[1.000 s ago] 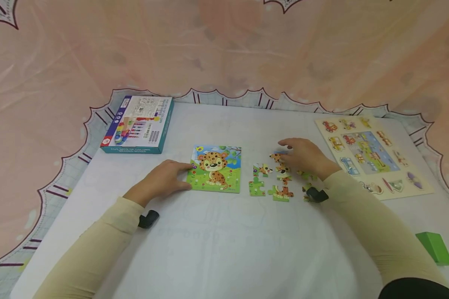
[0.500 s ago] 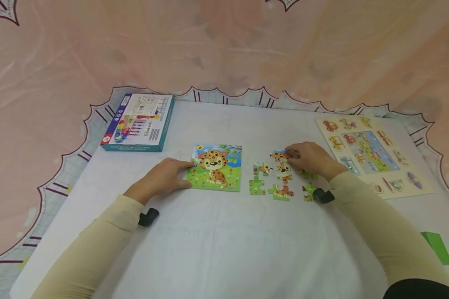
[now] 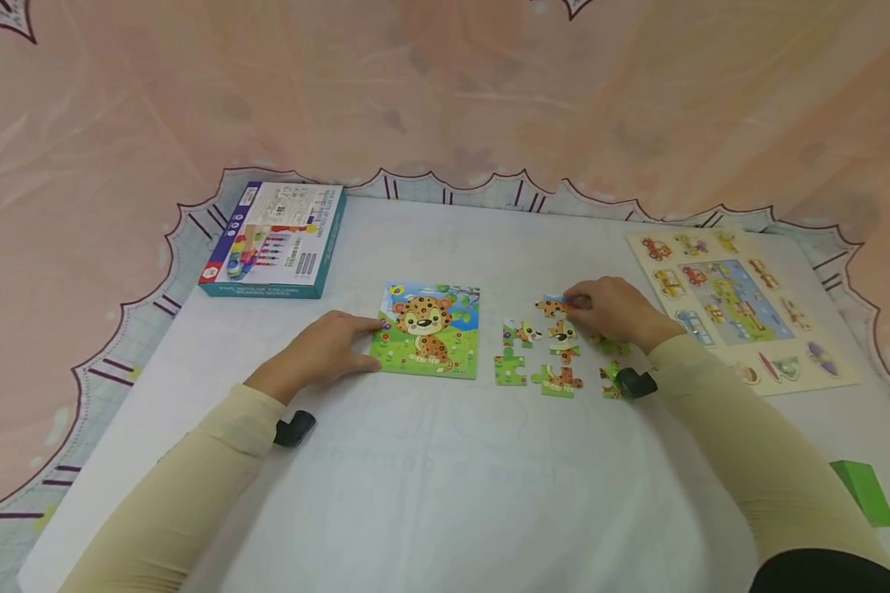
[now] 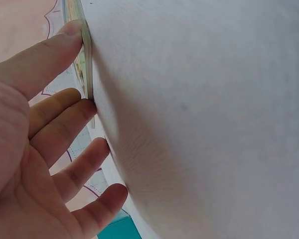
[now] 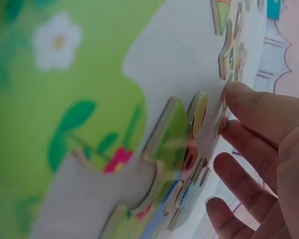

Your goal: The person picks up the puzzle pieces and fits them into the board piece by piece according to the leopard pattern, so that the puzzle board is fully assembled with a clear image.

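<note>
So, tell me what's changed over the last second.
The right hand has shifted slightly right, drawn its spread fingers together, and now seems to pinch the right end of the top leopard piece. The left hand stays at the leopard picture's left edge; the other visible pieces lie unchanged.

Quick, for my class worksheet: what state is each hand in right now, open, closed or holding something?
Left hand: open, touching the leopard board at its edge.
Right hand: closed, pinching a spotted puzzle piece.
</note>
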Available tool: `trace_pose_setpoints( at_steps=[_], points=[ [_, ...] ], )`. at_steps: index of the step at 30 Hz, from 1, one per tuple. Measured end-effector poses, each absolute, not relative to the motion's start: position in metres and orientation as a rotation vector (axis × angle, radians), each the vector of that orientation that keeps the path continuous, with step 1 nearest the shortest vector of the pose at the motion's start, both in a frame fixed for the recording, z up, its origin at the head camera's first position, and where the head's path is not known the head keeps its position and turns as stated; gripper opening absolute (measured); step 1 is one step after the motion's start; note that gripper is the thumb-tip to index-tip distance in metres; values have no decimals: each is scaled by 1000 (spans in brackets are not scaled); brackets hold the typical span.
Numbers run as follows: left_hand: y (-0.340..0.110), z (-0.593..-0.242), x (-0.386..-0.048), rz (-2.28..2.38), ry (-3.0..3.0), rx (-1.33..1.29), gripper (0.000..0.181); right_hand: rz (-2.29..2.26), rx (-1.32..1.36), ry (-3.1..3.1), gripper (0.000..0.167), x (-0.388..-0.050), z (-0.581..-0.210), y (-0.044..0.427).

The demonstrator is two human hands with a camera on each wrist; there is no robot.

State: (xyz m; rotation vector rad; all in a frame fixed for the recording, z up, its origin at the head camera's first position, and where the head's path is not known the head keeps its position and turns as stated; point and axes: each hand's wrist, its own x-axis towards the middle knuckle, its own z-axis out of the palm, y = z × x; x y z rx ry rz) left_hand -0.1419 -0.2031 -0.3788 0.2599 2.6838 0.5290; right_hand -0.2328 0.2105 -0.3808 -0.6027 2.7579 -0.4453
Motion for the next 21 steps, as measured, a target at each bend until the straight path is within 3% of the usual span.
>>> trace_pose_setpoints(
  at_steps=[21],
  points=[
    [-203, -380, -143, 533, 2681, 245, 67, -466, -586, 2778, 40, -235, -379, 200]
  ],
)
